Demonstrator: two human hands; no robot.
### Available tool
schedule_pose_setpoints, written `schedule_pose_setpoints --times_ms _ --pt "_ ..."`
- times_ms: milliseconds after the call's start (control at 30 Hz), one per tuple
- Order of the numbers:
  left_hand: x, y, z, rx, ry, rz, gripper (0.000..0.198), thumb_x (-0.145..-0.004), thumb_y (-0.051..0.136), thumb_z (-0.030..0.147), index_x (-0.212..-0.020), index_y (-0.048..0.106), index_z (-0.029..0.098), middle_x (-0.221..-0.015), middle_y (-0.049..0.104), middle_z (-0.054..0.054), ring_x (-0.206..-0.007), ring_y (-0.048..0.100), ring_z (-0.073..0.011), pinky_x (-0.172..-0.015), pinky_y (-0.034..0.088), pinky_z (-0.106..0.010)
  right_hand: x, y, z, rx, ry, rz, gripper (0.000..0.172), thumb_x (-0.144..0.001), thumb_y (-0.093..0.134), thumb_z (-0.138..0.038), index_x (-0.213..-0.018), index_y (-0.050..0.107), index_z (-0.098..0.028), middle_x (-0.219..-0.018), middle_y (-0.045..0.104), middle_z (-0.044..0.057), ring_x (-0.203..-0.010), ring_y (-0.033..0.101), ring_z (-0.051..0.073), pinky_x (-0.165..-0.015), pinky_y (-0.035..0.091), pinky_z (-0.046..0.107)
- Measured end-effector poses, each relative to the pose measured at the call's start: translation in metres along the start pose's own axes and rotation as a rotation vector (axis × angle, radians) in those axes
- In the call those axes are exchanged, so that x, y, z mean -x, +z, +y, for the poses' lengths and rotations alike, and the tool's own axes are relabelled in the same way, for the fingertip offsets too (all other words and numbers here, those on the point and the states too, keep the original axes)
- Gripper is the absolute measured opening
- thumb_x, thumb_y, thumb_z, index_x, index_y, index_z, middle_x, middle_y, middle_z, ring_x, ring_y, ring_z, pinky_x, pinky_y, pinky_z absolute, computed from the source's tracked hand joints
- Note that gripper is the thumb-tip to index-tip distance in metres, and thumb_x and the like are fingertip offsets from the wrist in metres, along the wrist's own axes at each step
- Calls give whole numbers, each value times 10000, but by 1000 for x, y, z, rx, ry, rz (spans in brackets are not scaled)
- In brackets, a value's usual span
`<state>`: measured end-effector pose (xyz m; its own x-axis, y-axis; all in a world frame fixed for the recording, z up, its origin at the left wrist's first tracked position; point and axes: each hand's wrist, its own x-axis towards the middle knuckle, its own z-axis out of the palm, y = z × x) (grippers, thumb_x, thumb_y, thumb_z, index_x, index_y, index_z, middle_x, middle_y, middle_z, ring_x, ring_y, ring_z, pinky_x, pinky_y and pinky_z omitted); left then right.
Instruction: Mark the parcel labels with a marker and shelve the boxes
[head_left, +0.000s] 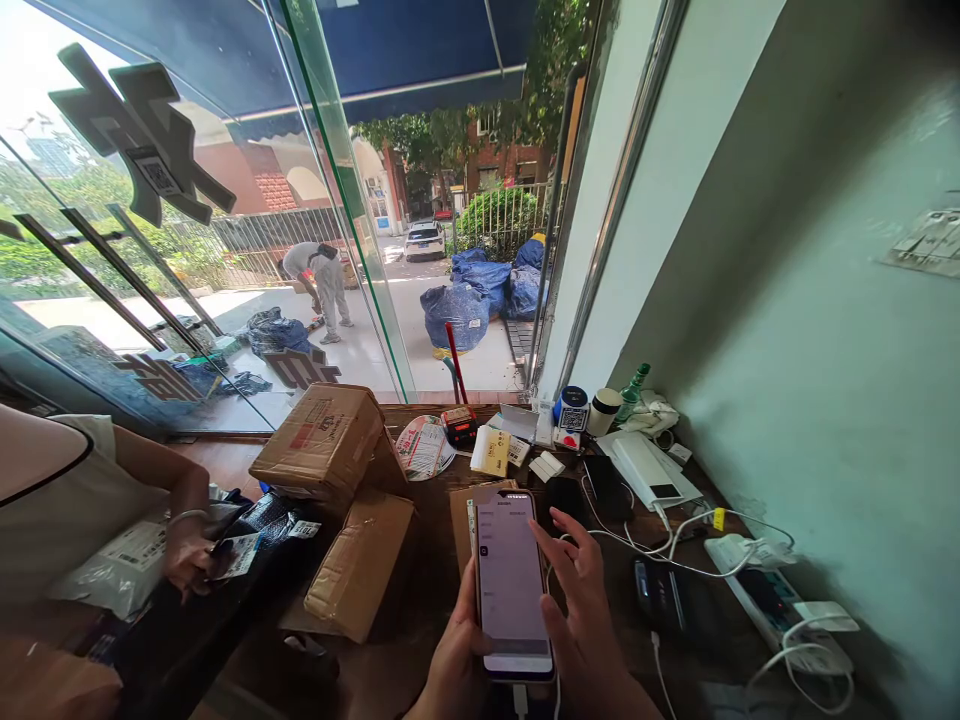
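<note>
Upright in my left hand (452,650) is a smartphone (513,590) with a lit, pale screen; my fingers wrap its left edge. My right hand (583,600) hovers at the phone's right side, fingers apart and index finger near the upper screen, with the thumb close to the right edge. Whether a fingertip touches the glass I cannot tell. A white charging cable (520,697) is plugged into the phone's lower end. Behind the phone, part of a flat cardboard piece (460,510) shows on the dark wooden table (420,590).
Cardboard boxes (319,440) are stacked at left, beside another person's hand (187,555) holding a small card or label. Rightward lie a power bank (641,470), tangled cables and a power strip (780,600). Beyond the glass door (337,200), someone bends near blue sacks (457,315).
</note>
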<state>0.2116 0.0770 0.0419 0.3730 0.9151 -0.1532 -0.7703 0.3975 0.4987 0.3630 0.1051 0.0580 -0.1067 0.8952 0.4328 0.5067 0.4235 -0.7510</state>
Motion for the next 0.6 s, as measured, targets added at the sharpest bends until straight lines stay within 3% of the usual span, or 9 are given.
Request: schedule_pose_setpoints --times_ms 167,233,300,433,500,600 --pt "0 -6 -2 15 -7 -36 827 -539 498 120 -1336 398 319 -1304 556 -13 -1221 469 -302 -958 413 -414 -1 0 -1 66 -16 13 488 -900 309 -545 -1351 396 -377 -1386 285 80 -1186 371 330 -898 413 525" --pt "-1 -8 -3 16 1 -42 850 -530 495 118 -1352 381 303 -1299 558 -16 -1242 446 -306 -973 401 -422 1 3 -1 -51 2 55 534 -897 340 -535 -1398 299 -355 -1383 315 95 -1186 399 319 -895 425 503" --pt "-2 -10 -4 19 10 -41 858 -524 493 112 -1353 382 299 -1279 572 -15 -1249 438 -304 -983 390 -423 2 5 -1 -255 127 41 601 -883 382 -530 -1419 225 -306 -1353 391 115 -1154 460 298 -894 440 472" --pt "0 -11 -5 29 14 -39 820 -529 497 116 -1323 426 308 -1254 585 -21 -1219 461 -308 -976 391 -434 1 5 -1 -671 507 -288 604 -827 475 -556 -1322 365 -229 -1209 577 126 -1086 551 294 -868 472 428" --pt "1 -12 -5 29 9 -32 793 -538 500 123 -1307 446 309 -1241 591 -31 -1196 478 -310 -965 399 -435 0 3 -1 -759 536 -394 634 -779 546 -562 -1299 398 -232 -1185 600 119 -1066 563 299 -856 478 425" --pt "3 -11 -4 33 -13 -11 778 -549 502 126 -1298 449 330 -1243 587 -32 -1170 496 -308 -940 417 -431 1 0 -2 -801 480 -447 738 -735 622 -532 -1350 320 -255 -1204 584 108 -1015 584 283 -830 490 421"
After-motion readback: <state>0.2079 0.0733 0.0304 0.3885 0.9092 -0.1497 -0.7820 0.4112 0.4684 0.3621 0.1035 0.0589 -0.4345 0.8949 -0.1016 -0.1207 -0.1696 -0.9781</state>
